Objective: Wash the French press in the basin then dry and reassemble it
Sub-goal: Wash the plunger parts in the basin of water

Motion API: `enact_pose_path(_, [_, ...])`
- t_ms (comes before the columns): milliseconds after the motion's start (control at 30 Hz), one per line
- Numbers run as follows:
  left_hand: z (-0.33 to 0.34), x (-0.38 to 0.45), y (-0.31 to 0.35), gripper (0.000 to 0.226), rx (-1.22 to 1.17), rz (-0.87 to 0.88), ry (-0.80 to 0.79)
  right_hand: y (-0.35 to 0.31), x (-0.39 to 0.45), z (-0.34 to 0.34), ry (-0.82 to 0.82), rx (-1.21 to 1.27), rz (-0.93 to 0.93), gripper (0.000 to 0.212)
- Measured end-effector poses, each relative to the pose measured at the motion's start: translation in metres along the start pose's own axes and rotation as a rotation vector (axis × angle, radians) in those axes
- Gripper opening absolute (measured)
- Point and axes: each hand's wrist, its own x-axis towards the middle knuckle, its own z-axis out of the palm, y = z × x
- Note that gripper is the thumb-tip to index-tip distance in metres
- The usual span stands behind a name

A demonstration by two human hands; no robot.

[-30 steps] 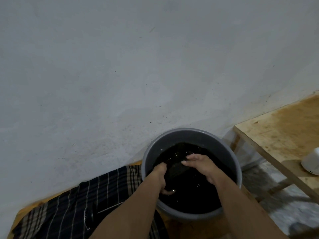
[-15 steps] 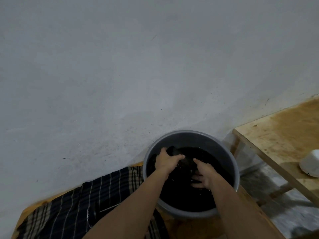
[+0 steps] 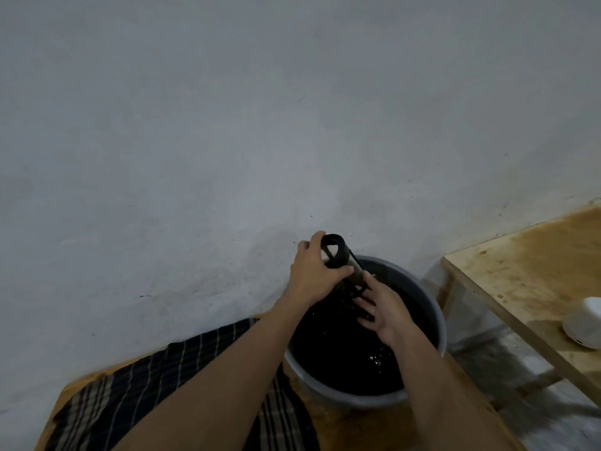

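Observation:
A grey round basin full of dark water stands against the wall. My left hand grips the dark French press near its top, holding it tilted above the basin's far rim. Its lower end points down toward the water. My right hand is wrapped around that lower end, just over the water. What the fingers hold there is too dark to make out in detail.
A dark checked cloth lies on the wooden surface to the left of the basin. A plywood table stands at the right with a white object on it. The grey wall rises directly behind the basin.
Both hands were down in the water. They have since risen, and the left hand has lifted the French press out above the far rim.

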Motion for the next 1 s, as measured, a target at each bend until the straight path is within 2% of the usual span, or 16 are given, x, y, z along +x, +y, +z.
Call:
enact_pose_path(133, [-0.01, -0.003, 0.005, 0.085, -0.019, 0.056, 0.032, -0.002, -0.01, 0.002, 0.029, -0.089, -0.093, 0.025])
enact_pose_path(300, [-0.016, -0.011, 0.015, 0.084, 0.036, 0.135, 0.047, -0.004, -0.019, 0.006, 0.03, -0.12, -0.194, 0.029])
enact_pose_path(400, [-0.023, -0.014, 0.022, 0.084, -0.019, 0.136, 0.076, -0.005, -0.023, 0.005, 0.048, -0.057, -0.262, 0.018])
enact_pose_path(467, [-0.027, -0.014, 0.03, 0.079, -0.094, 0.143, 0.11, -0.007, -0.024, 0.007, 0.05, 0.025, -0.306, 0.02])
enact_pose_path(533, [-0.027, -0.014, 0.034, 0.077, -0.115, 0.151, 0.115, -0.007, -0.022, 0.013, 0.017, 0.079, -0.277, 0.037])
enact_pose_path(600, [-0.022, -0.014, 0.027, 0.08, -0.082, 0.115, 0.094, -0.002, -0.022, 0.016, 0.016, 0.027, -0.212, 0.045])
enact_pose_path(700, [-0.015, -0.019, 0.016, 0.079, -0.103, 0.021, 0.089, 0.003, -0.026, 0.015, 0.018, 0.002, -0.173, 0.04])
enact_pose_path(867, [-0.014, -0.02, 0.005, 0.084, -0.034, 0.023, 0.071, 0.011, -0.026, 0.011, 0.066, -0.224, -0.203, 0.043])
enact_pose_path(1000, [-0.016, -0.019, 0.0, 0.081, -0.049, 0.006, 0.078, 0.012, -0.025, 0.01, 0.055, -0.218, -0.243, 0.041])
